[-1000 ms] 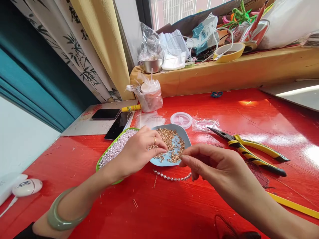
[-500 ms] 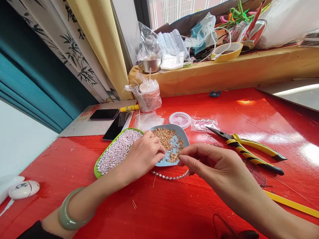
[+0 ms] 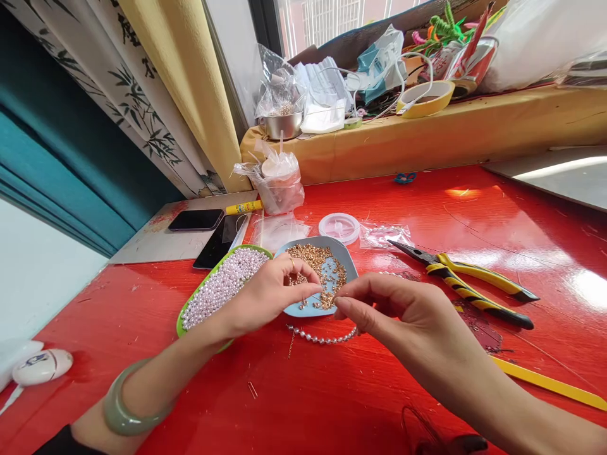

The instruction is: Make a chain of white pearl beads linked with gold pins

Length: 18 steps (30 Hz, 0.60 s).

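Note:
My left hand (image 3: 272,287), thumb and forefinger pinched, is over the blue dish (image 3: 301,309) of small gold beads (image 3: 310,256). Whatever sits between its fingertips is too small to name. My right hand (image 3: 410,319) faces it from the dish's right edge, also in a pinch, and what it grips is too fine to make out. Below the dish lies a curved strand of silvery beads (image 3: 322,340) with a short thin chain at its left end. Part of this strand is hidden by my right hand. Left of the dish, a green tray (image 3: 181,319) holds pale pink pearl beads (image 3: 222,284).
Yellow-black pliers (image 3: 455,272) lie at right, above a yellow strip (image 3: 550,382). Behind the dish are a round clear lid (image 3: 339,227) and a plastic-wrapped cup (image 3: 279,183). Two phones, one dark (image 3: 196,219), lie at back left; a white mouse (image 3: 42,366) is far left.
My left hand has lifted from among the gold beads and turned, bringing its pinched fingertips closer to my right hand's. My right hand keeps its pinch. The whole view has shifted slightly.

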Each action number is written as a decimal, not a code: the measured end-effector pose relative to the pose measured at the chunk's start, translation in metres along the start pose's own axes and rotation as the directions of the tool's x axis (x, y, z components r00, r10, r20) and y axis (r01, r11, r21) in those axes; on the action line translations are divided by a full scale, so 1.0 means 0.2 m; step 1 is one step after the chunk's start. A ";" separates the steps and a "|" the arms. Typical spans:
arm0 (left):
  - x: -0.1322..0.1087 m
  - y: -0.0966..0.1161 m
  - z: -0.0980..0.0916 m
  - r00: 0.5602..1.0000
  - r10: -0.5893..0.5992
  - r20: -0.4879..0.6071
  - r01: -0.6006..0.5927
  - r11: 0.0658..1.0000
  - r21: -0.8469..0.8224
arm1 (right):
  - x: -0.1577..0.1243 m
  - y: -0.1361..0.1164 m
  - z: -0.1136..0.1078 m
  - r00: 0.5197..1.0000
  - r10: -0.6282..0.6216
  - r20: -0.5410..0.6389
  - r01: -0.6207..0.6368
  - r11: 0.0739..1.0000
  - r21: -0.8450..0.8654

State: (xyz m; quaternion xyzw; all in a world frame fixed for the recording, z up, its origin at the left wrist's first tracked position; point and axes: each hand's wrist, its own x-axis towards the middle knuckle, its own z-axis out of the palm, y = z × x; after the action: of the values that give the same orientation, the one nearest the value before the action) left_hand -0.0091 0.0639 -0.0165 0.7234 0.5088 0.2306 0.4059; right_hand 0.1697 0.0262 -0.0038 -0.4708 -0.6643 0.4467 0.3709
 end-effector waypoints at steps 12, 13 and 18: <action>-0.05 0.05 0.03 0.984 -0.139 0.108 0.174 0.687 -0.706 | -0.01 -0.03 0.01 0.997 0.074 0.016 -0.074 0.997 -0.012; -0.05 0.06 0.03 0.985 -0.136 0.103 0.169 0.682 -0.711 | -0.01 -0.03 0.01 0.997 0.077 0.018 -0.077 0.997 -0.009; -0.05 0.07 0.04 0.989 -0.129 0.074 0.142 0.678 -0.721 | -0.02 -0.03 0.01 0.996 0.084 0.016 -0.084 0.996 -0.009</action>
State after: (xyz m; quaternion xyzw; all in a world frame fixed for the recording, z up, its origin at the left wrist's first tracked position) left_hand 0.0004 0.0490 -0.0086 0.4668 0.4251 0.3757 0.6784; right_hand 0.1674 0.0218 0.0009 -0.4962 -0.6487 0.4628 0.3447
